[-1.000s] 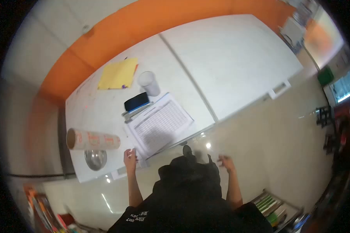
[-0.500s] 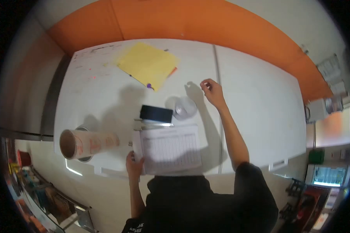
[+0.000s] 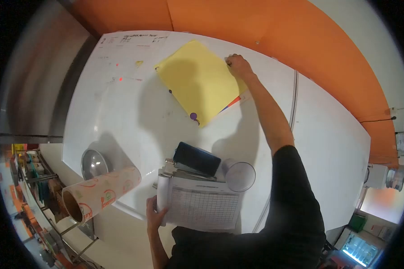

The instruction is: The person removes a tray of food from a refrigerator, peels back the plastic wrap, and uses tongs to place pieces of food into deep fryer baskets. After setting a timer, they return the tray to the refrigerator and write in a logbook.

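Note:
My left hand point(image 3: 155, 214) is closed around the left edge of a clipboard point(image 3: 184, 174) with a printed form point(image 3: 204, 204) on it; pages are folded back along that side. My right hand point(image 3: 240, 66) is at the upper right corner of a yellow sheet point(image 3: 199, 78), its fingers curled. Something small and dark shows at the fingertips, too hidden to name. A purple round magnet point(image 3: 193, 116) sits near the sheet's lower corner. A black phone point(image 3: 197, 158) lies at the top of the clipboard, beside a clear plastic cup point(image 3: 240, 176).
A printed roll point(image 3: 105, 193) lies at the left edge of the white surface point(image 3: 116, 107), beside a metal bowl point(image 3: 94, 164). An orange wall point(image 3: 220, 20) rises behind. A seam point(image 3: 294, 101) crosses the surface on the right. Shelves point(image 3: 42, 179) stand at lower left.
My right hand has moved forward from above the bare white surface to the yellow sheet's corner. My left hand stays at the clipboard. The camera view has shifted and turned.

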Demonstrator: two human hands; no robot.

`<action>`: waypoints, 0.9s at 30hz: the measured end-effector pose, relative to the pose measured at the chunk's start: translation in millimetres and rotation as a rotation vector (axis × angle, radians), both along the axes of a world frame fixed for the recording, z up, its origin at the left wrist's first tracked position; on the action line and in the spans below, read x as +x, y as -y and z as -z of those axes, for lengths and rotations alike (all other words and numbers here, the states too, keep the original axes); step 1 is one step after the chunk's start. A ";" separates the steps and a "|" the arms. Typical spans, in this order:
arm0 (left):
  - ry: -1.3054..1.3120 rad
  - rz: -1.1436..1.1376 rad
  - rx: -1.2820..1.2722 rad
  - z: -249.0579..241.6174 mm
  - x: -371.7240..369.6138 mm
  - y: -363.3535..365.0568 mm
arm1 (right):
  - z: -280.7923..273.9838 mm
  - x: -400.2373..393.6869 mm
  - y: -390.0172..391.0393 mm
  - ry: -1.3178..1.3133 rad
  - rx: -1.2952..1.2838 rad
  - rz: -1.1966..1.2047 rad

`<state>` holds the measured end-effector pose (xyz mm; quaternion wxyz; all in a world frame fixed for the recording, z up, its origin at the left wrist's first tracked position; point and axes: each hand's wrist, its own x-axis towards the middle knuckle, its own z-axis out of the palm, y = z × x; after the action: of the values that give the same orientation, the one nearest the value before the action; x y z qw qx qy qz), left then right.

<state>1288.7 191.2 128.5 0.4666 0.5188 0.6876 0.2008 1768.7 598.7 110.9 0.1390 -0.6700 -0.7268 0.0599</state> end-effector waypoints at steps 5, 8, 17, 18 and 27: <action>0.055 -0.005 -0.009 -3.6 1.2 -4.0 | -3.3 48.3 67.6 0.135 -0.089 0.105; 0.027 0.042 0.040 -12.0 3.1 -9.3 | -21.6 74.3 151.4 0.006 -0.087 0.306; -0.091 0.156 0.288 -32.6 11.7 -8.7 | -166.5 -19.3 417.9 -1.142 -0.002 0.465; -0.142 0.201 0.399 -32.3 12.1 -9.0 | -181.2 -36.9 433.9 -1.165 -0.006 0.467; 0.579 0.544 0.253 -140.3 92.2 12.1 | -168.3 -200.8 509.0 -1.408 -0.274 0.319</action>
<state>1380.9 179.1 268.8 0.6092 0.6571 0.3358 0.2905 1567.9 89.7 279.3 0.4949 -0.5820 -0.3451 0.5453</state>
